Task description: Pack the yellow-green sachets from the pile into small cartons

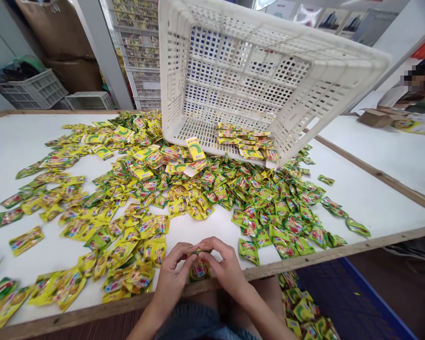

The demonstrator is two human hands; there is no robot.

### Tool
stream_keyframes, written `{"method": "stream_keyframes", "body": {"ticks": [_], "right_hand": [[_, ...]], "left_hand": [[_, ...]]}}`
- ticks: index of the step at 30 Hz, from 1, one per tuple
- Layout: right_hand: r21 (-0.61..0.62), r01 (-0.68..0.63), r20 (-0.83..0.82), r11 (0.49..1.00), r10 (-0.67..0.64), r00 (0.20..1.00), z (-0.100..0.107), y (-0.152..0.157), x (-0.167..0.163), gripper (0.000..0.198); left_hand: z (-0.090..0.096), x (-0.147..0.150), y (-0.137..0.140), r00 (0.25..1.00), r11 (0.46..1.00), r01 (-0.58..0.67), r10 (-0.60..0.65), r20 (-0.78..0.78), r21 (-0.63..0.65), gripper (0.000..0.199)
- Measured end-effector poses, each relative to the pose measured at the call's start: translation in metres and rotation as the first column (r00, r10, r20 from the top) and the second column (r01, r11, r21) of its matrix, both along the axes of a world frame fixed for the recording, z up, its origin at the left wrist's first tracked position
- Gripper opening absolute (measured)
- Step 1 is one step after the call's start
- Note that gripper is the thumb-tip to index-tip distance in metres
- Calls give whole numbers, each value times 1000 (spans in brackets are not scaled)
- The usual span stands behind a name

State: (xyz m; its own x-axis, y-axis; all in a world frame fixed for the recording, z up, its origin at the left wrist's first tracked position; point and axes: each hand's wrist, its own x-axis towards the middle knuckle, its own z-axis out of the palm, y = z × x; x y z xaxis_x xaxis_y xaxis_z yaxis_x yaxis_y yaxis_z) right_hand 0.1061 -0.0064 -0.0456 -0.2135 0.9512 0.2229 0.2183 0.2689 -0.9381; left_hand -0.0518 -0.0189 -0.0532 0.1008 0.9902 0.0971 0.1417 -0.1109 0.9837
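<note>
At the table's front edge, my left hand (175, 269) and my right hand (224, 267) meet, fingertips pinched together on a small green packet (199, 252). My fingers cover most of it. Just below it shows a packet with a red print (200, 270); whether it lies on the table or is held too, I cannot tell. Left of my hands lie loose yellow packets (131, 278). Green packets with red fruit prints (250, 250) are spread to the right. Between the two groups, bare white tabletop (189, 231) shows in front of my fingers.
A white plastic crate (244, 85) tips toward me on the heap, with flat yellow packs (246, 140) inside. More yellow packs (195, 149) lie before it. A blue crate (340, 297) stands below the table by a pile of packets (304, 309). Another person (423, 82) is far right.
</note>
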Motion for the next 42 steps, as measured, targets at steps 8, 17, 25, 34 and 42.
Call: {"method": "stream_keyframes", "body": {"ticks": [8,17,25,34,42], "right_hand": [[-69,152,-68,986,-156,985,2,-2,9,16],[206,672,494,711,-668,556,55,-62,176,30],[281,688,745,669,-604,284,21,-94,245,33],[172,307,458,936,-352,816,16,8,91,19],[286,166,514,944,-298,805,-3,94,14,30]], "left_hand": [[12,17,9,996,995,22,-13,83,-100,24],[47,17,179,820,932,-269,354,-449,244,39],[23,21,249,729,882,-430,466,-502,195,31],[37,29,244,767,875,-459,478,-428,155,16],[61,-60,142,941,963,-180,229,-251,201,21]]}}
